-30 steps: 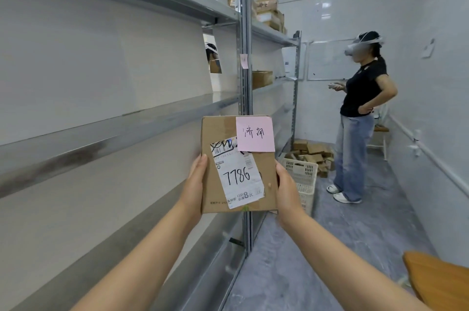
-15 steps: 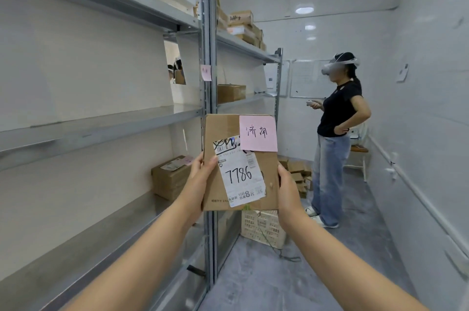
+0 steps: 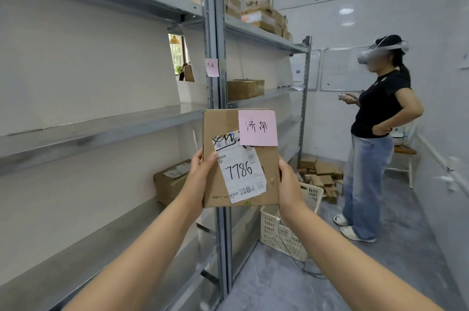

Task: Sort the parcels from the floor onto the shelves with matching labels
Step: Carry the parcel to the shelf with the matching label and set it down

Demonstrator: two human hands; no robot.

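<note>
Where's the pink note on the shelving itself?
In the head view, the pink note is stuck on the upright post, left of centre, above the held parcel.

White tiled walls [image 3: 380, 18] enclose a narrow room, and round ceiling lights are reflected in the far wall. A grey mottled floor [image 3: 380, 272] runs between the right wall and grey metal racking [image 3: 218, 31] set along the left wall. A whiteboard [image 3: 342, 69] is mounted on the far wall. A small window [image 3: 175, 52] is seen through a gap in the racking. A wooden stool [image 3: 403, 155] stands by the right wall, along which a white pipe [image 3: 441, 160] is fixed.
</note>
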